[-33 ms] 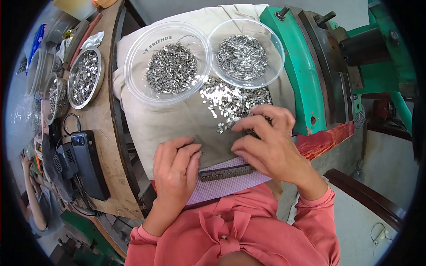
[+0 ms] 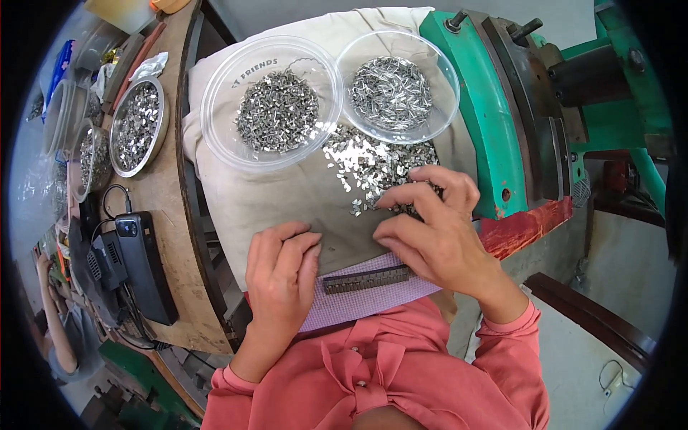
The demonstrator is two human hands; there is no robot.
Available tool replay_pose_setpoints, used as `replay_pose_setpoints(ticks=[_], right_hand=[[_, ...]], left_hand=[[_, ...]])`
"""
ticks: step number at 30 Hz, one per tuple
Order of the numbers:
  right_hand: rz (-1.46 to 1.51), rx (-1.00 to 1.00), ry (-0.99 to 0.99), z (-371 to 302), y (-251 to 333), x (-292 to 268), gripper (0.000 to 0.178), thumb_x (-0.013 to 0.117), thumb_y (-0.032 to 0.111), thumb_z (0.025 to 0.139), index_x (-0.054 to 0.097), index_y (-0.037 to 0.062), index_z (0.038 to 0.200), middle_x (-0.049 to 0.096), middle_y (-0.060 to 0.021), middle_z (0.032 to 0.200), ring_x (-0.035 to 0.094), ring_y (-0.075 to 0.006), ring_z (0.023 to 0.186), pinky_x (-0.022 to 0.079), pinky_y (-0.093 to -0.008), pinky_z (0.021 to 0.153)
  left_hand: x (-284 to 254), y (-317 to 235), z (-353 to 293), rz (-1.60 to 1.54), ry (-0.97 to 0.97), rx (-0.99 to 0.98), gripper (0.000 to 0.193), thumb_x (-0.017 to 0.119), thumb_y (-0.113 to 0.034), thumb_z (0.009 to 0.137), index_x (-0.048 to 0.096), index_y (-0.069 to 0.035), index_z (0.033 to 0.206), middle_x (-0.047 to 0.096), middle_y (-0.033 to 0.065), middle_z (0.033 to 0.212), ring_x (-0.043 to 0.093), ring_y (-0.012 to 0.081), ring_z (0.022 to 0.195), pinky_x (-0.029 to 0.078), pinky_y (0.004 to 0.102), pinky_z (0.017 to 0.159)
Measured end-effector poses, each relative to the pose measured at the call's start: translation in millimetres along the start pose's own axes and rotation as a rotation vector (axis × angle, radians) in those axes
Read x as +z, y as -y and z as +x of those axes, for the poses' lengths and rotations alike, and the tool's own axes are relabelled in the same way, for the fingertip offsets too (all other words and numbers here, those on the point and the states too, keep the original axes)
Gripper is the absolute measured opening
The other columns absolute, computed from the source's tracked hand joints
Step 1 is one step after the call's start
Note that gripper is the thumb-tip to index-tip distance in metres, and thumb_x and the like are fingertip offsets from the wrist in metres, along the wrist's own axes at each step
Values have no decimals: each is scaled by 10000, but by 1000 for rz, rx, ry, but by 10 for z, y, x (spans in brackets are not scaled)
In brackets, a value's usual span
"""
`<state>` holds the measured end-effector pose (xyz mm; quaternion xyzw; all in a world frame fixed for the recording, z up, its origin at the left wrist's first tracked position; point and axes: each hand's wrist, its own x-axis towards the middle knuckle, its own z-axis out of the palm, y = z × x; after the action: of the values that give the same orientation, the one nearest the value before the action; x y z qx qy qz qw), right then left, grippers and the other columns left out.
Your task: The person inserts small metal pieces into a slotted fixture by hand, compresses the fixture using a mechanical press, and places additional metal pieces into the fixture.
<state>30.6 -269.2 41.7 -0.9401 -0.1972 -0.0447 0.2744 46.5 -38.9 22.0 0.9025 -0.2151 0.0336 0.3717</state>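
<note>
My left hand (image 2: 278,276) is closed over the edge of a grey-beige cloth (image 2: 247,204), thumb and forefinger drawn together. Whatever it may pinch is too small to make out. Beside the near edge of a pile of small flat silvery metal pieces (image 2: 365,166) is my right hand (image 2: 444,233). Its thumb and forefinger meet at the tips, the other fingers bend over the pile, and any piece between them is hidden. Between my hands, a dark slotted strip (image 2: 365,280) with a row of small segments lies on a lavender checked cloth (image 2: 344,304).
Two clear plastic bowls, the left one (image 2: 215,136) and the right one (image 2: 450,107), hold small metal pieces. A green machine (image 2: 476,122) stands at right. On the wooden bench (image 2: 183,287) at left are a metal dish (image 2: 163,132) of pieces and a black device (image 2: 154,269).
My left hand has drawn back slightly to the left, away from the cloth's middle. My right hand has shifted very little and stays beside the pile.
</note>
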Motion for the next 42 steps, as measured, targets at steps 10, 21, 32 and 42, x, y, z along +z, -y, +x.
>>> replay_pose_setpoints(ticks=[10, 21, 32, 42], right_hand=[[-184, -8, -79, 18, -66, 59, 177, 793, 169, 663, 735, 245, 812, 630, 77, 1104, 468, -270, 1188, 289, -442, 961], [-132, 39, -101, -27, -41, 28, 139, 811, 199, 655, 701, 201, 740, 633, 78, 1083, 475, -270, 1185, 270, -451, 973], [42, 130, -115, -501, 252, 153, 121, 820, 256, 687, 739, 227, 772, 652, 82, 1031, 472, -270, 1159, 268, -443, 948], [-192, 101, -255, 44, 95, 232, 162, 812, 211, 686, 739, 204, 830, 623, 56, 1046, 478, -260, 1167, 268, -452, 957]], left_hand=[[-30, 1, -23, 27, 15, -16, 189, 735, 54, 724, 656, -20, 879, 648, 128, 1036, 605, 312, 941, 488, 384, 798], [2, 17, -26, -39, 9, -44, 199, 761, 39, 697, 672, -23, 864, 643, 128, 1035, 592, 306, 942, 476, 383, 794], [20, 13, 40, 10, 57, 38, 212, 778, 19, 675, 671, -37, 850, 642, 121, 1036, 579, 302, 905, 464, 387, 760], [-9, 89, 0, -134, -40, -53, 225, 705, 77, 754, 622, -11, 944, 639, 135, 1018, 608, 310, 895, 496, 385, 747]])
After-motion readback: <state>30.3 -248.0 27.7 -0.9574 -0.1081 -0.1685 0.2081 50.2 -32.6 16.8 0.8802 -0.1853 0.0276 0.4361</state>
